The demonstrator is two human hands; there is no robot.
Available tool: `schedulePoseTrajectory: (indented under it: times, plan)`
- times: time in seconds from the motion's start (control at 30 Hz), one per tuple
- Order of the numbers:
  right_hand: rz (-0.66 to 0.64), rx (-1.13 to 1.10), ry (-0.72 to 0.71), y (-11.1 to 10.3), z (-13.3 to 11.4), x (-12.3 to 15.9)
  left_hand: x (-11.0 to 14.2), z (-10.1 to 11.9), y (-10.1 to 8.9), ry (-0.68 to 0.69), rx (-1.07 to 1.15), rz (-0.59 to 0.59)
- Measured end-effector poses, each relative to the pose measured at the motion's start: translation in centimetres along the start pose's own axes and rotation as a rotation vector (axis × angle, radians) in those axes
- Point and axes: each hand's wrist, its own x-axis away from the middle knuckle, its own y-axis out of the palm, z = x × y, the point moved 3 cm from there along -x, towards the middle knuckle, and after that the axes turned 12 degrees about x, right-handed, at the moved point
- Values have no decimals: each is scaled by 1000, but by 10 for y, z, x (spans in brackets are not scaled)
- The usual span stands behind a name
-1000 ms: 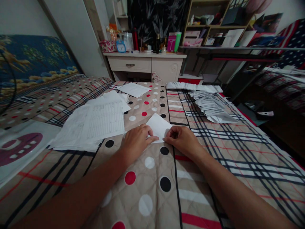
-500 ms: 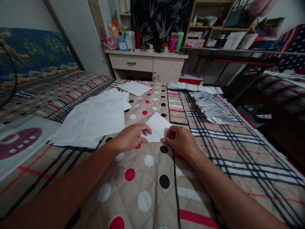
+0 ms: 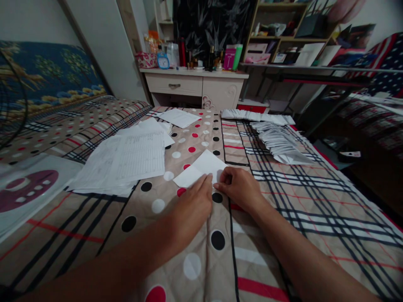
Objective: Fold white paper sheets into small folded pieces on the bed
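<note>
A folded sheet of white paper (image 3: 201,165) lies on the patterned bedspread in front of me, one corner pointing away. My left hand (image 3: 198,197) rests flat over its near edge, fingers stretched out and pressing on the paper. At the paper's right corner, my right hand (image 3: 236,184) has its thumb and curled fingers pinched on the edge. The two hands are close together, with the left fingertips just beside the right thumb.
Written sheets (image 3: 126,159) are piled on the left, with another sheet (image 3: 179,117) behind them. Folded paper pieces stand in a row (image 3: 277,142) at the right, and a second row (image 3: 252,115) lies beyond. A plastic bag (image 3: 34,184) lies far left; a white dresser (image 3: 185,86) stands behind the bed.
My left hand has left the paper's left corner and moved right and nearer, its fingers straightening over the near edge. My right hand has stayed at the right corner.
</note>
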Motion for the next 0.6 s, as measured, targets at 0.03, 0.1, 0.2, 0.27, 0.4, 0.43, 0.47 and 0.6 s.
schedulePoseTrajectory:
  times: [0.03,0.1,0.2,0.27,0.4,0.43,0.47,0.6]
  plan:
    - [-4,-1,-4,0,0,0,1,5,1,-3,-61,-12]
    - [-9,-4,-11,-1,0,0,2,8,1,-47,-118,-49]
    - [-9,-14,-13,-2,0,1,4,4,-4,-147,-84,-84]
    - [-14,-33,-21,-1,1,1,4,1,-7,-205,-37,-66]
    - [20,-176,-29,5,10,-5,-1,-4,-9,-261,20,-15]
    - [68,-232,-5,7,14,-7,-2,-5,-8,-272,19,-21]
    - [129,-286,28,9,18,-10,-3,-6,-7,-280,18,-31]
    - [300,-391,103,13,29,-17,-3,-11,-5,-238,55,-55]
